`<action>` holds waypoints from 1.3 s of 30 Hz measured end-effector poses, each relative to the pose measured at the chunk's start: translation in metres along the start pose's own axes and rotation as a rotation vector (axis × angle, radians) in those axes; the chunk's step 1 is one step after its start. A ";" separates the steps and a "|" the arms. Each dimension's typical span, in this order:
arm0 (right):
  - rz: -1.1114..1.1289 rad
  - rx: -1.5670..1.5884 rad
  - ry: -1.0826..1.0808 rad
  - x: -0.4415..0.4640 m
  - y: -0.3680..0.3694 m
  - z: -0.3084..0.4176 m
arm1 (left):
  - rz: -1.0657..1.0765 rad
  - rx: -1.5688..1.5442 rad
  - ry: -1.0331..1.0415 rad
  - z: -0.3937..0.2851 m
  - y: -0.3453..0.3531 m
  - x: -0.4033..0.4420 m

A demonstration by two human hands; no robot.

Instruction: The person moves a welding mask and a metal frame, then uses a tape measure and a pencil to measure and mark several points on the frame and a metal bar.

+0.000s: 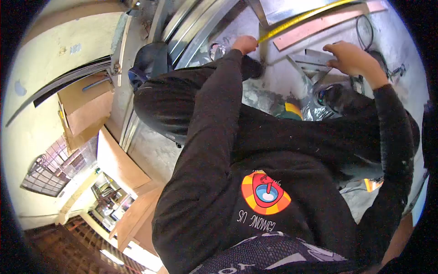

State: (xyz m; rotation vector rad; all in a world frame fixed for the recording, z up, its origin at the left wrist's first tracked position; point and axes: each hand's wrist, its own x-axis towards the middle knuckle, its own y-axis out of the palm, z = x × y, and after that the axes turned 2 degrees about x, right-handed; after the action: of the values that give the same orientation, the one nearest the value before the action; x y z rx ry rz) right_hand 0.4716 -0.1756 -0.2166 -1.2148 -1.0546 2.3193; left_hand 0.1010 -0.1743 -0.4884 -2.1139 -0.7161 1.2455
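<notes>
My left hand [246, 44] is closed on the near end of a yellow measuring tape [296, 20], whose strip runs toward the upper right, out of view. Below and beside the tape lies a pinkish flat strip [319, 28]. My right hand [353, 58] has its fingers apart and holds nothing. It is nearest to some grey metal pieces [310, 64] on the floor, just left of its fingertips. A thin dark loop of cable [365, 34] lies beyond that hand.
Long metal profiles [196, 25] lie at the upper left, near a dark object [153, 61]. My legs [292, 134] stretch across the floor around crumpled shiny plastic [315, 109] and a yellow item [293, 109]. Cardboard [86, 105] stands by the left wall.
</notes>
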 end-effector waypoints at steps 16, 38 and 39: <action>-0.774 1.860 0.434 0.103 0.065 -0.059 | -0.235 0.039 0.781 -0.077 0.019 0.018; -0.169 1.825 0.191 0.104 0.098 0.054 | -0.357 -0.217 0.159 -0.162 -0.052 0.007; -0.137 1.843 0.193 0.099 0.094 0.061 | -0.387 -0.188 0.171 -0.167 -0.061 0.002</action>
State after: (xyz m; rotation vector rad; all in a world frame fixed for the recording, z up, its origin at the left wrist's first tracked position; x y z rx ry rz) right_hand 0.3696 -0.2108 -0.3203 -0.4186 0.9916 1.7662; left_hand 0.2413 -0.1659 -0.3801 -2.0651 -1.1357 0.8067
